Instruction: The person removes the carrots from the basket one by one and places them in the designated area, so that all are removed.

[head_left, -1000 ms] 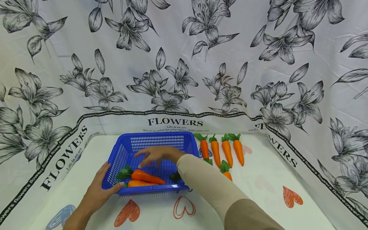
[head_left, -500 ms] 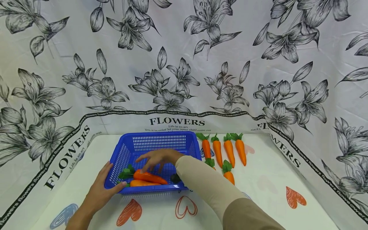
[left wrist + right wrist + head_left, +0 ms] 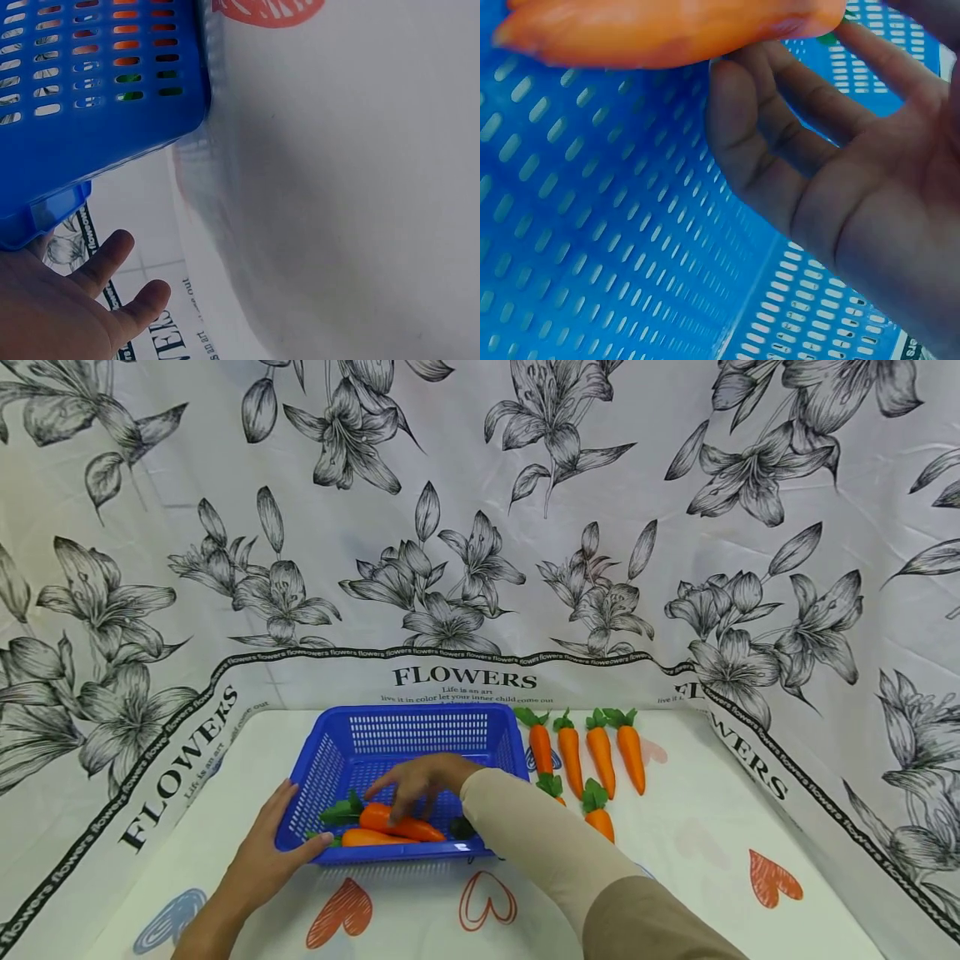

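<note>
A blue plastic basket (image 3: 420, 717) with slotted walls stands at the table's back. Inside, near its front wall, lie two orange carrots with green leaves. My right hand (image 3: 416, 781) reaches in from above and grips the rear carrot (image 3: 420, 829); the right wrist view has its curled fingers (image 3: 731, 105) against that carrot (image 3: 652, 30). In front lies the other carrot (image 3: 367, 837), partly hidden by the rim. My left hand (image 3: 262, 852) rests at the basket's front left corner, thumb on the rim; two fingers extend straight beside the basket (image 3: 97, 142) in the left wrist view.
Right of the basket, several carrots (image 3: 600, 760) lie on the white table (image 3: 697, 893), some in a row at the back. A dark rounded thing (image 3: 460, 828) sits in the basket by my right forearm. Flower-printed cloth (image 3: 465, 568) hangs behind.
My right hand has come down from above the rear carrot and now grips it; the carrot has shifted slightly right. My left hand stays at the basket's corner. The head view has turned slightly left.
</note>
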The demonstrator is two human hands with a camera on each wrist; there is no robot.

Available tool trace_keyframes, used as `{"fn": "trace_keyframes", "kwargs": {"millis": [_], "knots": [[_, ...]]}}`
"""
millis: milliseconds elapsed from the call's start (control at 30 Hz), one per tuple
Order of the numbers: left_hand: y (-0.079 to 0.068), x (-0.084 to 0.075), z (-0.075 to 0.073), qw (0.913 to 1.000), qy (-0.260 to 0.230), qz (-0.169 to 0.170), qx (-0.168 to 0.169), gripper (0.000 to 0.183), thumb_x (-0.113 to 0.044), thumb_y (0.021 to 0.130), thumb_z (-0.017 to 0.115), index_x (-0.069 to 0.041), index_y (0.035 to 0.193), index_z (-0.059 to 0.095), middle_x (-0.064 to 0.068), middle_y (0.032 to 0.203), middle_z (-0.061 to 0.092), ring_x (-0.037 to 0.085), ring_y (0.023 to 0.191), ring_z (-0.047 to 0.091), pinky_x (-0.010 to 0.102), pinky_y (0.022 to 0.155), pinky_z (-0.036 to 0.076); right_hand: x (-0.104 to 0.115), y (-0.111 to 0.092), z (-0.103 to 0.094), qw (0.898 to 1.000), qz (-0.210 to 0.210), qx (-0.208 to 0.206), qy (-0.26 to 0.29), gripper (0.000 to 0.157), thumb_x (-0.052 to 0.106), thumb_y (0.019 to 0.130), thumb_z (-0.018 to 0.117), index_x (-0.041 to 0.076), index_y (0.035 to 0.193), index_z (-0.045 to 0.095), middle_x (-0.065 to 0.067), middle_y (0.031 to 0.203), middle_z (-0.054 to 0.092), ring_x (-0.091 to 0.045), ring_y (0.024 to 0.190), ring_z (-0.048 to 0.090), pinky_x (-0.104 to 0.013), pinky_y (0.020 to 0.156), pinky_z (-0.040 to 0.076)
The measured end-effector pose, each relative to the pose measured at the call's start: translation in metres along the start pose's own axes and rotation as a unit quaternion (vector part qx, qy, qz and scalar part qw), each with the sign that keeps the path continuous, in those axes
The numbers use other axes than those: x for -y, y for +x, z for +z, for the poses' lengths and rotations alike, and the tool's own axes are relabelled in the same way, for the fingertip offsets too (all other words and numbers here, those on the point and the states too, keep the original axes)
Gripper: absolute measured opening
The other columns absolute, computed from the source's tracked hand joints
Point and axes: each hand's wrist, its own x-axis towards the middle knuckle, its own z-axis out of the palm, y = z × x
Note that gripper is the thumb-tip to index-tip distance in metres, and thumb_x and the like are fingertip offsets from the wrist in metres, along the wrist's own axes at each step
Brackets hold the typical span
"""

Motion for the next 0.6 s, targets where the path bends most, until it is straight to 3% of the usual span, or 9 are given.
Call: {"fn": "trace_keyframes", "kwargs": {"millis": [233, 433, 600], "knots": [[0.0, 0.0, 0.0, 1.0, -0.002, -0.002, 0.0, 0.103, -0.048, 0.085, 0.069, -0.01, 0.156, 0.004, 0.019, 0.159, -0.003, 0.055, 0.135, 0.012, 0.076, 0.098, 0.018, -0.005, 0.002, 0.002, 1.0, 0.002, -0.011, -0.026, 0.054, 0.003, 0.085, 0.072, 0.035, 0.128, 0.062, -0.002, 0.107, 0.061, -0.02, 0.093, 0.062, -0.042, 0.07, 0.058], [-0.001, 0.0, 0.001, 1.0, -0.003, 0.007, -0.003, 0.102, -0.048, 0.086, 0.069, -0.01, 0.156, 0.006, 0.02, 0.159, -0.002, 0.054, 0.136, 0.012, 0.076, 0.098, 0.017, -0.002, -0.004, 0.0, 0.999, -0.021, -0.035, -0.026, 0.057, 0.001, 0.084, 0.071, 0.036, 0.129, 0.062, -0.002, 0.112, 0.062, -0.022, 0.093, 0.062, -0.043, 0.066, 0.058], [-0.001, 0.0, 0.0, 0.9998, -0.004, 0.016, -0.008, 0.101, -0.048, 0.086, 0.069, -0.01, 0.156, 0.007, 0.019, 0.159, -0.001, 0.054, 0.136, 0.013, 0.075, 0.098, 0.018, 0.002, -0.009, -0.009, 0.997, -0.048, -0.054, 0.005, 0.059, -0.001, 0.084, 0.07, 0.035, 0.13, 0.06, -0.008, 0.121, 0.059, -0.025, 0.095, 0.062, -0.044, 0.066, 0.058]]}}
